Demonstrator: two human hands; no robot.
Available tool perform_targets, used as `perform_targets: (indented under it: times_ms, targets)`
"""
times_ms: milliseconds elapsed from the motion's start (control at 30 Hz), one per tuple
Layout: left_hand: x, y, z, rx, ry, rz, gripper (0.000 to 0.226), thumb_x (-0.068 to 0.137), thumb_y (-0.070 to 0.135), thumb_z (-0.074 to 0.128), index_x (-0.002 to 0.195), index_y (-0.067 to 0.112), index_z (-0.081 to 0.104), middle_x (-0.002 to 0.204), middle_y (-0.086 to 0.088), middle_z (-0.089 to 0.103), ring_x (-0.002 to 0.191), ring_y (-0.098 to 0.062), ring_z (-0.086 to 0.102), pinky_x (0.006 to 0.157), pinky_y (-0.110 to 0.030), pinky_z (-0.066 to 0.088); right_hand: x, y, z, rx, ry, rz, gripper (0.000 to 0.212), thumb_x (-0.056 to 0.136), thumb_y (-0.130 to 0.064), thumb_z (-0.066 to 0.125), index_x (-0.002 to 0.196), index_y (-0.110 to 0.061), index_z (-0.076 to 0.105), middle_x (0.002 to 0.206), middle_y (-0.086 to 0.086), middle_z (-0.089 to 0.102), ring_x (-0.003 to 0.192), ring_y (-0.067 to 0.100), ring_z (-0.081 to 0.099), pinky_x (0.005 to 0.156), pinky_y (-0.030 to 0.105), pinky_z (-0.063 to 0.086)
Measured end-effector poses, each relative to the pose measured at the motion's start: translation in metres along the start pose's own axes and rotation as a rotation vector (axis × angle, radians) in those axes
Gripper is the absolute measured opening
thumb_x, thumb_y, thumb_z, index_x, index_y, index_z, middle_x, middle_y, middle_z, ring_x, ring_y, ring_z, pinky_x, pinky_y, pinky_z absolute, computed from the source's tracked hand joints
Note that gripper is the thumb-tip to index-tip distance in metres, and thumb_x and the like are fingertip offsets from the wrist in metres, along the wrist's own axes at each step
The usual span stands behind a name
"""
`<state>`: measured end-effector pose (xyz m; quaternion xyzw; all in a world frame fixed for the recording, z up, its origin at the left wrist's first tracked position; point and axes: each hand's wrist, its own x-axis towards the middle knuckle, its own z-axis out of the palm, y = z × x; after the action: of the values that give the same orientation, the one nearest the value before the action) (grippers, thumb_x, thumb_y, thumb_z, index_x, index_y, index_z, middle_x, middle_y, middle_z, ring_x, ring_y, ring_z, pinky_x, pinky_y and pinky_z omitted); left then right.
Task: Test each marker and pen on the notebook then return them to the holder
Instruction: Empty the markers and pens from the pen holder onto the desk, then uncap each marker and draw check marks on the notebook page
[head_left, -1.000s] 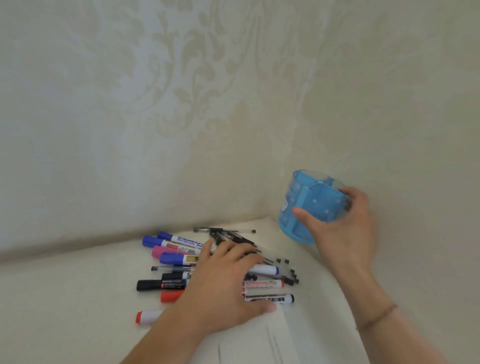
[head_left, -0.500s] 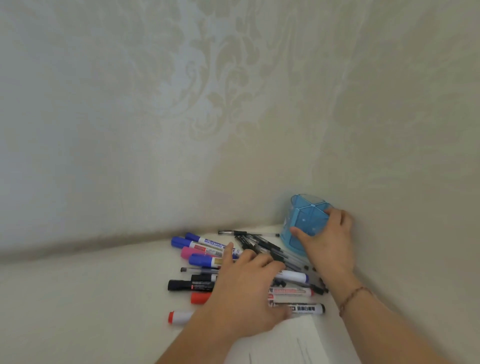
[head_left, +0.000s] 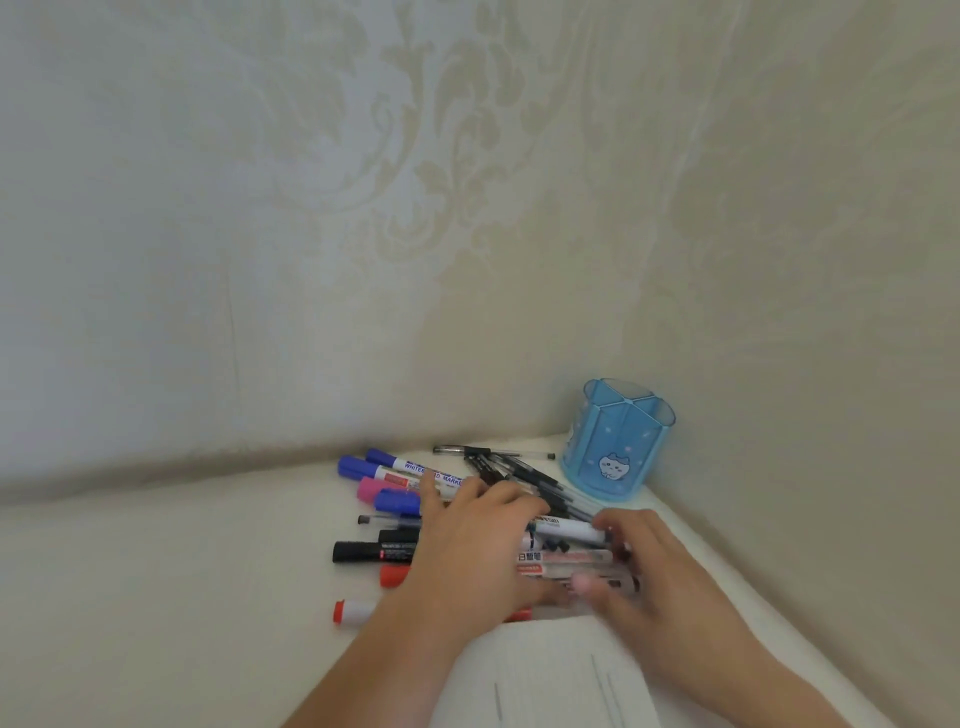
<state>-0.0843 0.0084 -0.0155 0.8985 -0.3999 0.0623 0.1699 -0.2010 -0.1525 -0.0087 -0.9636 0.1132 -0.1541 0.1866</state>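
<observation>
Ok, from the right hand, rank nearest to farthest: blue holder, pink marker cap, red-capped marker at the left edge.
From the right hand:
1. blue holder, behind it by the wall corner
2. pink marker cap, left, beyond the left hand
3. red-capped marker, far left

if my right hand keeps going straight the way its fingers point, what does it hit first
The right hand points left toward the pile, so it would meet the white marker at its fingertips first, then probably the left hand; depth is hard to judge.

Bare table (head_left: 182, 571) lies open left of the marker pile (head_left: 395, 499); walls (head_left: 779, 312) hem the holder (head_left: 618, 452).
</observation>
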Motion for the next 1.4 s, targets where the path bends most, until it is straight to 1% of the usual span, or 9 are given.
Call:
perform_targets:
  times_ms: [300,400,533,667,767,900,1033,1233,1400]
  targets:
    - [0.009,-0.015,0.0,-0.059,0.299,-0.253,0.06,0.069,0.063,0.07,0.123,0.043,0.056,0.127,0.018,0.052,0.129,-0.019,0.039,0.112,-0.062,0.005,0.049,-0.012,0.036,-0.263,0.018,-0.019,0.062,0.078,-0.078,0.037,0.12,-0.035,0.049,0.114,-0.012,0.043,0.107,0.011,0.046,0.076,0.027,0.046]
    - [0.007,-0.014,0.002,-0.039,0.481,-0.149,0.034,0.075,0.044,0.072,0.106,0.033,0.066,0.11,0.012,0.063,0.112,-0.024,0.055,0.107,-0.059,0.029,0.038,-0.015,0.023,-0.148,0.086,-0.01,0.05,0.085,-0.066,0.048,0.12,-0.031,0.055,0.114,-0.014,0.048,0.105,0.009,0.05,0.074,0.025,0.044]
    - [-0.005,-0.003,-0.006,0.042,0.332,0.133,0.044,0.083,0.054,0.053,0.122,0.034,0.059,0.13,0.011,0.054,0.126,-0.019,0.042,0.11,-0.055,0.025,-0.014,-0.02,-0.006,-0.092,0.242,-0.265,0.034,0.083,-0.064,0.048,0.104,-0.039,0.059,0.105,-0.021,0.059,0.097,0.004,0.055,0.073,0.022,0.048]
    - [-0.009,-0.005,-0.011,0.132,0.02,0.297,0.065,0.08,0.065,0.054,0.14,0.049,0.035,0.156,0.009,0.022,0.143,-0.021,0.011,0.116,-0.06,-0.003,-0.048,-0.034,-0.005,-0.055,-0.238,-0.3,0.07,0.069,-0.087,0.037,0.121,-0.043,0.051,0.123,-0.027,0.049,0.114,-0.002,0.04,0.097,0.023,0.039]
    - [-0.008,-0.01,-0.014,0.284,-0.123,0.322,0.067,0.086,0.074,0.037,0.146,0.055,0.012,0.162,0.006,0.005,0.148,-0.023,0.0,0.114,-0.061,-0.012,-0.055,-0.033,-0.014,-0.105,-0.318,-0.198,0.072,0.067,-0.084,0.047,0.125,-0.042,0.048,0.125,-0.023,0.046,0.116,0.001,0.039,0.096,0.024,0.038]
    - [-0.001,-0.017,-0.015,0.4,-0.109,0.409,0.056,0.091,0.073,0.027,0.144,0.052,0.027,0.159,0.006,0.021,0.146,-0.023,0.014,0.113,-0.057,-0.015,-0.07,-0.021,-0.046,-0.211,-0.445,-0.01,0.065,0.069,-0.074,0.061,0.123,-0.044,0.044,0.119,-0.018,0.047,0.116,0.007,0.046,0.088,0.029,0.04]
    - [0.002,-0.036,-0.014,0.485,-0.011,0.446,0.048,0.095,0.065,0.031,0.139,0.048,0.039,0.145,0.008,0.044,0.134,-0.022,0.04,0.116,-0.06,0.007,-0.092,-0.008,-0.071,-0.297,-0.477,0.186,0.06,0.064,-0.076,0.062,0.109,-0.041,0.042,0.116,-0.014,0.051,0.109,0.012,0.053,0.084,0.031,0.04]
    - [-0.01,-0.032,-0.021,0.34,0.12,0.434,0.038,0.099,0.046,0.037,0.133,0.04,0.051,0.14,0.008,0.049,0.127,-0.02,0.042,0.109,-0.048,0.034,-0.099,-0.024,-0.079,-0.389,-0.54,0.283,0.064,0.069,-0.082,0.053,0.11,-0.033,0.049,0.112,-0.008,0.057,0.102,0.016,0.057,0.08,0.031,0.042]
    - [-0.043,0.014,-0.025,-0.055,0.213,0.078,0.032,0.099,0.045,0.043,0.123,0.034,0.059,0.119,0.017,0.06,0.113,-0.006,0.051,0.095,-0.028,0.045,-0.057,-0.03,-0.078,-0.225,-0.639,0.227,0.044,0.091,-0.058,0.046,0.085,-0.017,0.063,0.07,0.0,0.071,0.049,0.013,0.062,0.064,0.024,0.047]
